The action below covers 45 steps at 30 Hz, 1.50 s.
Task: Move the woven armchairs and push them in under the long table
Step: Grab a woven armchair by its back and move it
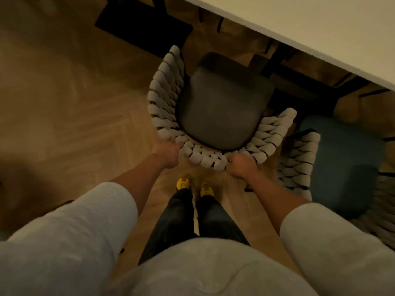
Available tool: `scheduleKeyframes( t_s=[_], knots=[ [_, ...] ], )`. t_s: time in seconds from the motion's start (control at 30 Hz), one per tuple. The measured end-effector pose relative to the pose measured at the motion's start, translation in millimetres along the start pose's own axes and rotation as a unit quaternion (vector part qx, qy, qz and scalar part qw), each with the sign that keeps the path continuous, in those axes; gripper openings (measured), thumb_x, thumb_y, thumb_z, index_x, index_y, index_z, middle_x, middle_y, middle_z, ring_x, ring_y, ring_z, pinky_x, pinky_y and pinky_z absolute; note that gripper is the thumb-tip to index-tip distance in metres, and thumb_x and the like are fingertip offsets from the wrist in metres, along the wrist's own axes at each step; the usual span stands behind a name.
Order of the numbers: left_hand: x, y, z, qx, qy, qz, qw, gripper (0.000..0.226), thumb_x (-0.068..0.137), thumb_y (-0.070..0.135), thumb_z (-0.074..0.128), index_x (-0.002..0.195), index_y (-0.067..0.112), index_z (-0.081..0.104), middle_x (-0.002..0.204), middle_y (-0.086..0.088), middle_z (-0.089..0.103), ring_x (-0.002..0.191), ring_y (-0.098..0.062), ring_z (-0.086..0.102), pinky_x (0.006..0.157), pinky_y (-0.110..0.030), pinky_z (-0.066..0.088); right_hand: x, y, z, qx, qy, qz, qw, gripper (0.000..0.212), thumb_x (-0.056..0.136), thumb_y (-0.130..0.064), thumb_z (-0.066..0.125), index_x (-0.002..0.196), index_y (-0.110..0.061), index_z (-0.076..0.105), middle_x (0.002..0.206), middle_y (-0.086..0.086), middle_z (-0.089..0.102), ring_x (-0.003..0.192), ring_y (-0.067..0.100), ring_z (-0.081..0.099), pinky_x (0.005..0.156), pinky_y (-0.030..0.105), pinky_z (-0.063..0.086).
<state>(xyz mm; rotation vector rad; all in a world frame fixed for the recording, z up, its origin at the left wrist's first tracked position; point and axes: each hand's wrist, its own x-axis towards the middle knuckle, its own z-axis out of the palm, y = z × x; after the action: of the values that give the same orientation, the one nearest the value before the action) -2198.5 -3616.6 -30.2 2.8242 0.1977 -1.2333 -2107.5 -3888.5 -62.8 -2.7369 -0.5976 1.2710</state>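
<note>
Head view: left hand [166, 153] and right hand [241, 165] are both gripping the armchair [222, 107] backrest — squaring it, likely, to the table [310, 24].

We see a wooden floor [64, 92] of herringbone planks from 7 to 11 o'clock. At 11 o'clock a dark flat shape [143, 26] lies on it; we cannot tell what it is. Toward 6 o'clock, 2 yellow shoes [182, 182] stand side by side below dark trousers [171, 221].
</note>
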Motion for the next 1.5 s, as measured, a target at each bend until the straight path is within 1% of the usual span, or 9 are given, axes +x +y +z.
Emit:
scheduleKeyframes(
  t_s=[0.13,0.27,0.53,0.67,0.8,1.0,1.13,1.33,1.5],
  knots=[
    [-44.7,-5.6,16.8,-0.127,0.014,-0.052,0.990,0.056,0.098,0.029,0.054,0.151,0.016,0.040,0.149,-0.012,0.049,0.130,-0.032,0.052,0.098,-0.042,0.046,0.4,-20.8,-18.9,0.004,-0.024,-0.045,0.999,0.044,0.093,-0.023,0.055,0.136,-0.020,0.062,0.132,0.009,0.065,0.119,0.030,0.061,0.097,0.042,0.053],
    [-97.2,-33.7,54.8,-0.227,0.013,-0.122,0.966,0.053,0.101,0.032,0.053,0.152,0.020,0.044,0.148,-0.010,0.053,0.133,-0.031,0.051,0.102,-0.039,0.044,4.4,-56.0,-27.3,-0.020,0.002,-0.107,0.994,0.045,0.093,-0.023,0.057,0.138,-0.019,0.061,0.137,0.009,0.061,0.122,0.030,0.059,0.103,0.044,0.051],
    [-223.7,-73.7,181.3,-0.375,0.026,-0.282,0.883,0.051,0.099,0.039,0.053,0.148,0.024,0.048,0.144,-0.006,0.058,0.130,-0.029,0.056,0.103,-0.039,0.048,-23.1,-169.9,4.1,-0.156,-0.015,-0.247,0.956,0.042,0.100,-0.024,0.053,0.137,-0.005,0.054,0.137,0.018,0.053,0.120,0.037,0.055,0.102,0.047,0.048],
    [-292.4,-71.9,254.7,-0.446,0.037,-0.338,0.828,0.051,0.096,0.037,0.054,0.145,0.025,0.053,0.143,-0.007,0.058,0.130,-0.029,0.055,0.104,-0.039,0.048,-48.2,-224.3,47.8,-0.225,-0.055,-0.291,0.928,0.032,0.098,-0.024,0.054,0.122,-0.004,0.063,0.124,0.020,0.063,0.112,0.037,0.060,0.097,0.044,0.050],
    [-357.7,-57.3,324.0,-0.479,0.030,-0.382,0.790,0.049,0.100,0.035,0.052,0.147,0.022,0.051,0.145,-0.011,0.057,0.131,-0.031,0.054,0.103,-0.037,0.047,-92.7,-275.8,103.0,-0.259,-0.083,-0.316,0.909,0.040,0.101,-0.024,0.054,0.135,-0.007,0.061,0.137,0.017,0.061,0.125,0.035,0.058,0.104,0.040,0.047],
    [-456.8,-44.4,428.4,-0.542,0.048,-0.426,0.723,0.051,0.099,0.035,0.053,0.148,0.023,0.051,0.149,-0.007,0.053,0.134,-0.028,0.051,0.108,-0.039,0.046,-164.7,-342.6,195.5,-0.331,-0.104,-0.359,0.866,0.047,0.100,-0.035,0.055,0.140,-0.012,0.058,0.139,0.012,0.062,0.126,0.032,0.058,0.103,0.038,0.048],
    [-513.6,-45.9,479.5,-0.559,0.074,-0.459,0.687,0.047,0.098,0.033,0.053,0.144,0.022,0.055,0.142,-0.008,0.059,0.128,-0.030,0.056,0.102,-0.037,0.049,-207.5,-386.5,256.3,-0.361,-0.132,-0.390,0.837,0.051,0.104,-0.033,0.053,0.148,-0.008,0.051,0.148,0.013,0.055,0.133,0.032,0.053,0.105,0.034,0.043],
    [-563.6,-56.6,548.6,-0.601,0.107,-0.497,0.616,0.052,0.095,0.039,0.055,0.143,0.021,0.055,0.136,-0.009,0.064,0.124,-0.030,0.060,0.101,-0.045,0.052,-254.8,-446.2,326.8,-0.369,-0.155,-0.445,0.801,0.051,0.102,-0.037,0.056,0.142,-0.005,0.055,0.142,0.019,0.059,0.131,0.036,0.055,0.107,0.039,0.044],
    [-591.7,-85.5,570.3,-0.584,0.150,-0.526,0.600,0.049,0.094,0.030,0.061,0.141,0.019,0.056,0.132,-0.010,0.065,0.118,-0.031,0.062,0.095,-0.044,0.054,-281.3,-507.9,375.6,-0.381,-0.176,-0.483,0.768,0.055,0.100,-0.036,0.061,0.146,-0.007,0.051,0.146,0.018,0.054,0.134,0.034,0.051,0.109,0.035,0.040]
  ],
)
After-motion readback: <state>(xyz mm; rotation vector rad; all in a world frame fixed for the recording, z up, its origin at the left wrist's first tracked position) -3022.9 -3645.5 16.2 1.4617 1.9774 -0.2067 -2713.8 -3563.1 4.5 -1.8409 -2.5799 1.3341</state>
